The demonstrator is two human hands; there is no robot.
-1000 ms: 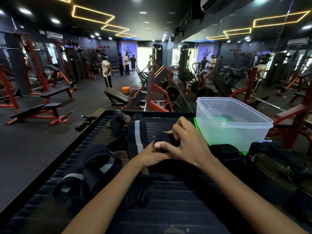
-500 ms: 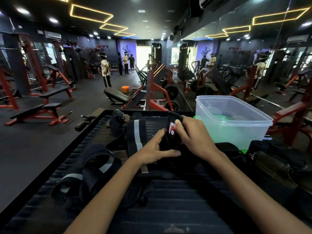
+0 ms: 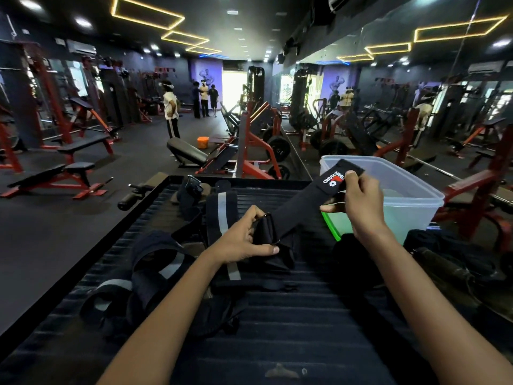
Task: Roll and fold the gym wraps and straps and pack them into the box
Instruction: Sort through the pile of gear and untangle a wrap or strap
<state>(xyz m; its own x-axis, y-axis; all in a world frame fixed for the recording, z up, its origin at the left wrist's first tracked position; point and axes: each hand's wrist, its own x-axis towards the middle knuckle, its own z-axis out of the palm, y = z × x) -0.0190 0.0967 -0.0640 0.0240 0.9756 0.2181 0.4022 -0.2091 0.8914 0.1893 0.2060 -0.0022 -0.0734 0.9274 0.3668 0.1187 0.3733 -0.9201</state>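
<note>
A black wrist wrap (image 3: 299, 209) with a white and red logo patch stretches between my hands above the black ribbed mat (image 3: 277, 329). My right hand (image 3: 358, 201) pinches its upper end in front of the clear plastic box (image 3: 410, 190). My left hand (image 3: 244, 240) grips the wrap's lower, bunched end by a metal ring. The box stands at the mat's far right on a green lid (image 3: 330, 226). A black strap with a grey stripe (image 3: 220, 215) lies flat just left of my left hand.
More black straps with grey stripes (image 3: 144, 273) are piled at the mat's left. Dark rolled wraps (image 3: 449, 259) lie right of the box. A black handle (image 3: 130, 200) sticks out past the mat's far left edge. Gym benches, machines and several people fill the room beyond.
The wrap was a tight bundle between both hands. My right hand has pulled one end up and right toward the box, unrolling it, while my left hand keeps the other end low.
</note>
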